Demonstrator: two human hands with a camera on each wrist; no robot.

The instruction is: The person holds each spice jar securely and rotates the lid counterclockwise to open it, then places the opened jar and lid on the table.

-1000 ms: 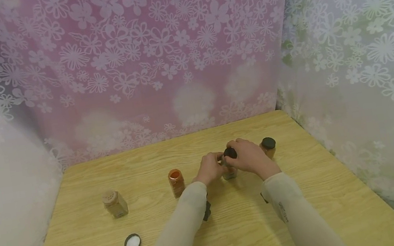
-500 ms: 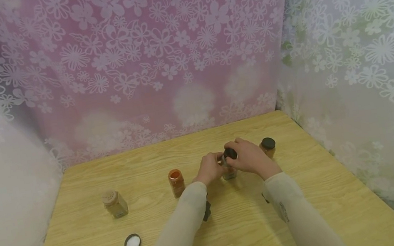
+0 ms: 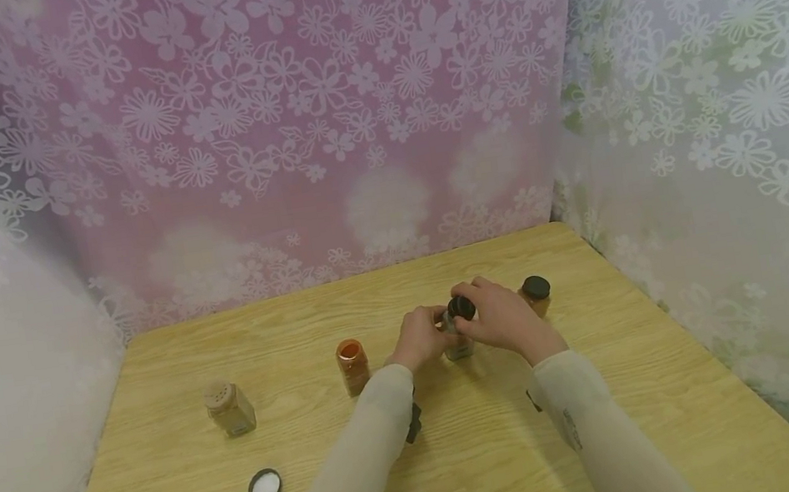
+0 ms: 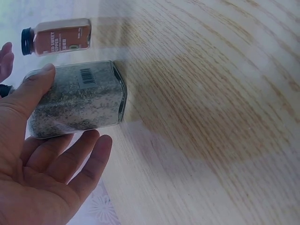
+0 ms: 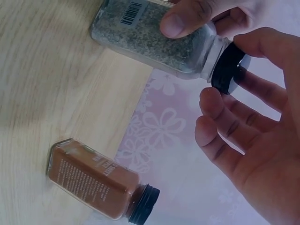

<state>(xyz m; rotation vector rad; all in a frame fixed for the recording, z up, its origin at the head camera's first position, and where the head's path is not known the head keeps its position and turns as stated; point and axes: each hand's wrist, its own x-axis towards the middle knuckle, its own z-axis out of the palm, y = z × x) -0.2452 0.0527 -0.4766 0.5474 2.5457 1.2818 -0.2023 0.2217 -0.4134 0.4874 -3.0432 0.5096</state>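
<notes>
My left hand (image 3: 419,339) grips a square glass spice jar (image 4: 77,103) filled with grey-green, coarse seasoning, its thumb across the side with the barcode. The jar stands upright on the table. On top of it is a black cap (image 5: 228,68), which my right hand (image 3: 501,317) pinches between thumb and fingers. Bare glass neck shows just below the cap in the right wrist view. Two fingers of the right hand stay off the cap, loosely bent.
To the right stands a capped jar of red sweet pepper (image 5: 91,180). Left of the hands are an uncapped jar of orange-red powder (image 3: 355,369) and a tan jar with a shaker top (image 3: 231,409). A loose black cap (image 3: 265,487) lies white inside up near the front left.
The right fingers have shifted slightly on the black cap, and a light streak now shows on it. The left hand and the jar stay where they were.
</notes>
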